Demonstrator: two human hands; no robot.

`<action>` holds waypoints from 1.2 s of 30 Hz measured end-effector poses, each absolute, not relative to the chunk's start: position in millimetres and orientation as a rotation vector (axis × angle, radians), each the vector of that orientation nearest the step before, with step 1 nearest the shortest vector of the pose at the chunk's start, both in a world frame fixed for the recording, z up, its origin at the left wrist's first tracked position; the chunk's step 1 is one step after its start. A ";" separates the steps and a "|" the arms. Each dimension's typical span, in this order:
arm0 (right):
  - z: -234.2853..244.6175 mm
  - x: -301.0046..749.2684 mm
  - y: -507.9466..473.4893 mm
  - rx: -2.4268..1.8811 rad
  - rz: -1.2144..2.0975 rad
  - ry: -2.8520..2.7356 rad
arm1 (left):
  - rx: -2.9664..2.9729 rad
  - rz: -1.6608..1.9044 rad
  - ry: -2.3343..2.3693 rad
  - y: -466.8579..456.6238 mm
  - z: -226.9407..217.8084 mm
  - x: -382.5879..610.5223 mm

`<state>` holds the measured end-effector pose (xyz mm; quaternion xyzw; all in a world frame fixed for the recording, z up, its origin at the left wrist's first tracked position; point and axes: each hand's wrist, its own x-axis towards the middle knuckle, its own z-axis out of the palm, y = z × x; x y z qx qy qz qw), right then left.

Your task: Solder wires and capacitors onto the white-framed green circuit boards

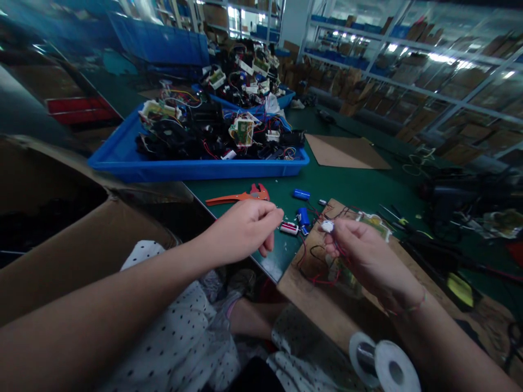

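My left hand point(250, 227) hovers over the table's front edge with its fingers curled together; whether anything is inside them is hidden. Between thumb and fingertips, my right hand point(362, 253) pinches a small white piece point(327, 225) that seems to have thin wires attached. Below that hand lies a wooden board point(302, 288) with red and black wires point(322, 280) and a partly covered circuit board point(375, 222). Blue cylinders point(303, 216) and a white-and-red cylinder point(289, 228) rest between my hands. Just beyond my left hand are orange wire strippers point(232, 198) with red jaws.
A blue tray point(196, 170) full of wired black parts and circuit boards stands ahead, another heaped tray behind it. A flat cardboard sheet point(347, 152) lies at right. An open carton point(77, 239) stands left. A wire spool point(394, 370) sits near my right forearm.
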<state>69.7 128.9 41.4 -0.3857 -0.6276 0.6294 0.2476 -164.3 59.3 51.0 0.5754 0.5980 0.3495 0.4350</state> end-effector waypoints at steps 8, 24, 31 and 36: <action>38.8 59.8 117.2 -0.918 0.992 -2.400 | 1.514 0.759 1.635 84.3 28.3 -191.8; 91.1 88.3 122.0 -1.068 0.570 -1.947 | 1.864 0.805 1.836 116.9 3.0 -194.2; 93.1 90.4 122.0 -1.086 0.545 -1.951 | 2.082 0.700 1.836 114.3 11.5 -178.5; 90.5 85.7 119.5 -1.119 0.524 -1.964 | 2.258 0.512 1.725 110.9 2.1 -166.9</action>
